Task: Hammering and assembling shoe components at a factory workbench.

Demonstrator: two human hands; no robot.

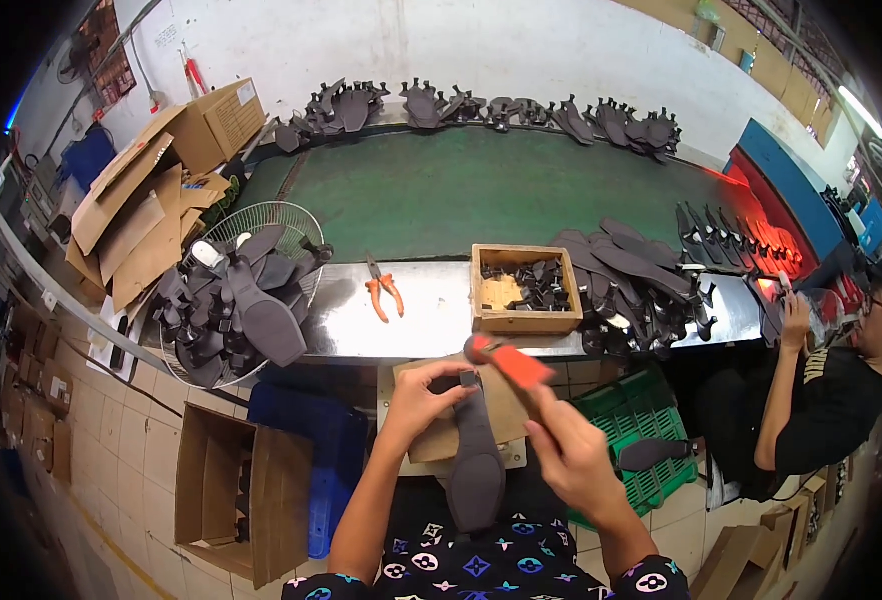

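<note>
A dark grey shoe sole (pixel 476 470) lies lengthwise in front of me, its wide end toward my body and its narrow heel end on a pale work block (pixel 431 440). My left hand (pixel 419 408) is closed at that heel end, thumb and fingers pinching a small dark piece (pixel 469 379), perhaps a heel tip. In my right hand (pixel 573 455) is a hammer (pixel 521 367) with an orange-red part and a dark round face. It is held above and just right of the heel end, apart from it as far as I can see.
Beyond lie orange-handled pliers (pixel 384 291), a wooden box (pixel 526 322) of small black parts, and piled soles (pixel 636 265). A wire basket (pixel 291 215) of soles stands left, above a cardboard box (pixel 281 500). Right are a green crate (pixel 651 400) and another person (pixel 811 400). A green belt (pixel 411 190) runs behind.
</note>
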